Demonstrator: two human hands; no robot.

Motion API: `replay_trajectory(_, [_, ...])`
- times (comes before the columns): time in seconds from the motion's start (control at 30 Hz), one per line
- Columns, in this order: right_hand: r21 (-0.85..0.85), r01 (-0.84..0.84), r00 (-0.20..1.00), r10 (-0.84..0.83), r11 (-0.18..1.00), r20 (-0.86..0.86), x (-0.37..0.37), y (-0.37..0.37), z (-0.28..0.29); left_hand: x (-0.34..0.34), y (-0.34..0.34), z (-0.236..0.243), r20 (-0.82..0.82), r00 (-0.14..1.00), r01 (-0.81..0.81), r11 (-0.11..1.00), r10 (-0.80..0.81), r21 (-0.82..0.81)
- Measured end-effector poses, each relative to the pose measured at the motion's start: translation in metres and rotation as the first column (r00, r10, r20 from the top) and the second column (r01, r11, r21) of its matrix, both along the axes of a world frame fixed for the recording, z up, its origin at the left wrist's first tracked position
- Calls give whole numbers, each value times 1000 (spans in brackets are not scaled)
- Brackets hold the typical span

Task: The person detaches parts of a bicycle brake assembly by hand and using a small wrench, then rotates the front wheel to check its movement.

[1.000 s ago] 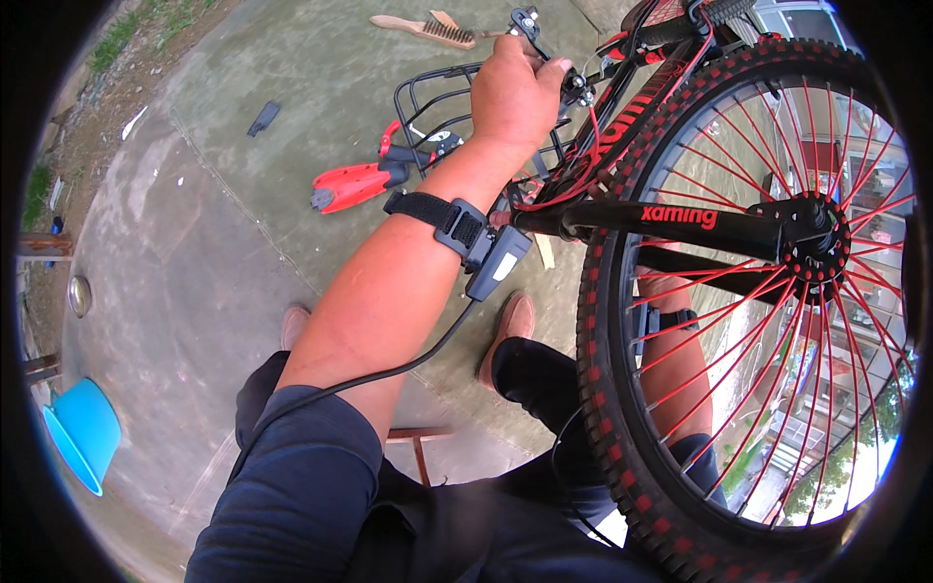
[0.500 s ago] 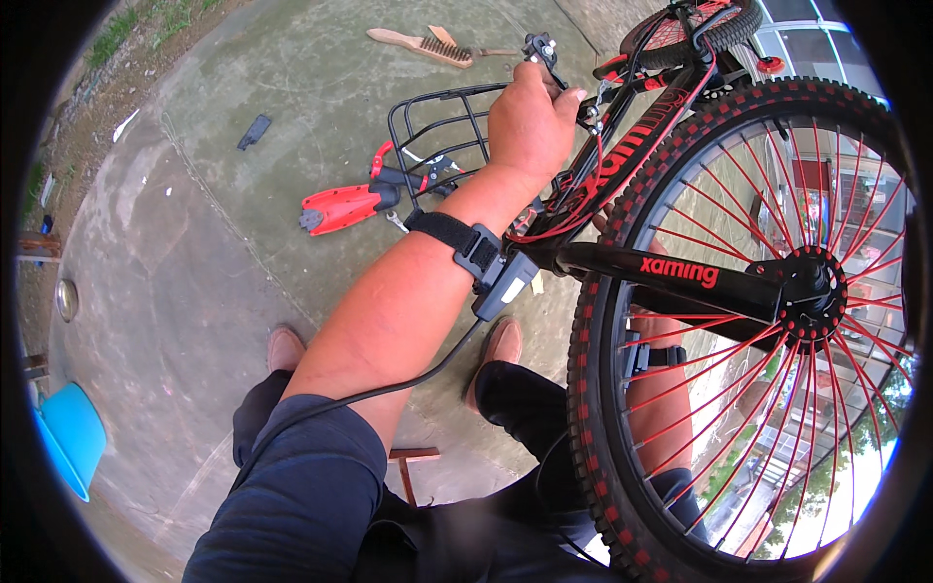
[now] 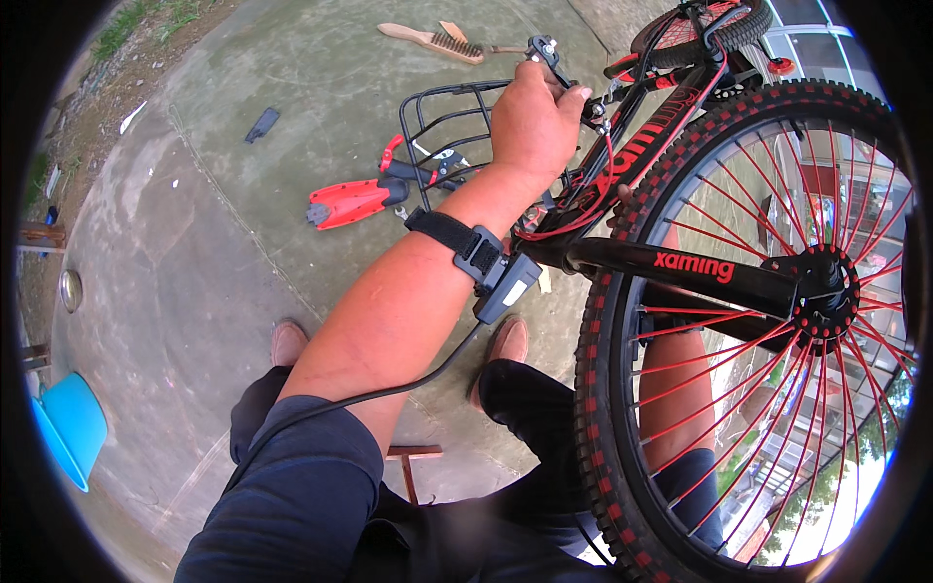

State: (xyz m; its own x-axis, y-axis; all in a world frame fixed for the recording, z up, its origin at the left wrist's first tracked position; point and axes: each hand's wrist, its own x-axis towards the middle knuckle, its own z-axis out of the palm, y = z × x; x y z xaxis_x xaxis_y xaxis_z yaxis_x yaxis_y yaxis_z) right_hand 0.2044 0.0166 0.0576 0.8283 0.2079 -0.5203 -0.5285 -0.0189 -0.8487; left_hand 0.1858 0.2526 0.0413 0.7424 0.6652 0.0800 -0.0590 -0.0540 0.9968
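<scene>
My left hand (image 3: 533, 131) is closed on a small black bracket with silver bolts (image 3: 544, 53), above a black wire rack (image 3: 437, 102). The bicycle's black-and-red frame (image 3: 651, 136) runs away to the top right, with its front fork (image 3: 695, 264) and red-spoked wheel (image 3: 583, 408) close at the right. Behind that wheel, my right hand (image 3: 626, 194) is mostly hidden; a few curled fingers show beside the frame, and what they hold is unclear. A wrist strap with a cabled device sits on my left forearm.
A wooden wire brush (image 3: 432, 39) and red-and-black parts (image 3: 345, 202) lie on the concrete, near a small dark piece (image 3: 260, 124). At left are a blue basin (image 3: 73, 428) and a round metal dish (image 3: 70, 290). A wooden piece (image 3: 416, 453) is near my feet (image 3: 505, 345).
Compared with a second ago, the wheel and fork sit lower in view, and my left hand with the bracket is lower and further right. My right hand's fingers now show beside the frame.
</scene>
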Motion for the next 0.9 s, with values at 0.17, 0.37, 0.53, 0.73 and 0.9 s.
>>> replay_trajectory(0.17, [29,3,1000,-2,1000,-25,9,0,-4,-1,-3,1,5,1000,0,996,-1,86])
replay_trajectory(0.37, [-3,-11,1000,11,1000,-12,9,-6,-6,1,-2,-1,-15,997,72,956,-70,284])
replay_trajectory(0.53, [-30,-26,1000,26,999,-5,4,-17,-5,3,3,-7,-57,993,113,921,-99,373])
replay_trajectory(0.73, [-51,-43,999,44,998,8,-2,-35,-4,1,10,-6,-77,983,183,891,-166,415])
replay_trajectory(0.9, [-73,-67,997,70,995,27,-9,-48,-3,-3,15,5,-46,973,217,820,-227,530])
